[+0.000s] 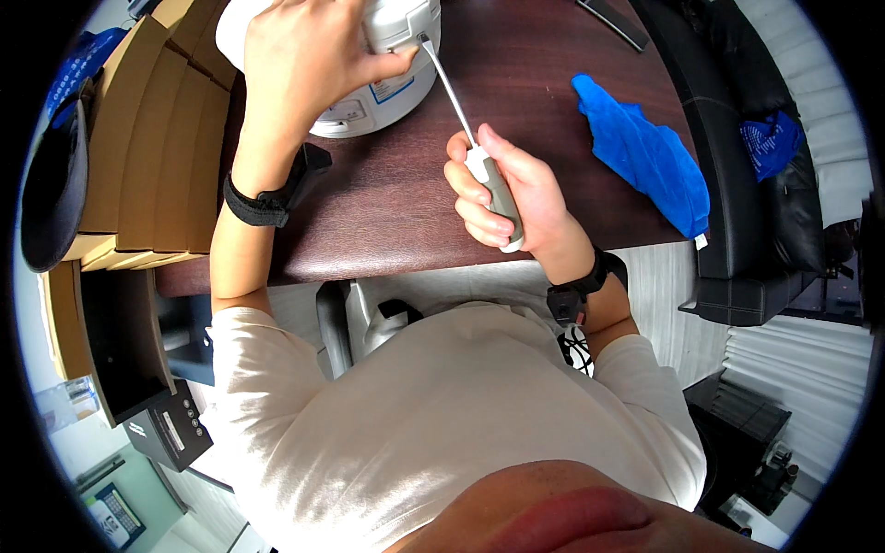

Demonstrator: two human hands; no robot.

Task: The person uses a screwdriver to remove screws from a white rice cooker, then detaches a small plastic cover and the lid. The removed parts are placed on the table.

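Note:
A white rounded appliance (392,106), its kind uncertain, stands at the far edge of the view with its top cut off. My left hand (309,55) lies against it, thumb stretched out along its side; the fingertips are out of view. In my right hand (521,189) is a screwdriver (501,198) with a grey and white handle, fingers wrapped round it. The metal shaft slants up and left, and its tip meets a small dark recess in the appliance, close to my left thumb.
The dark wood table (369,217) has a blue cloth (641,157) on its right and a flat dark object (613,23) at the far right. Cardboard boxes (152,138) line the left side, with a dark cap (57,180) beside them. A black sofa (737,221) stands right of the table.

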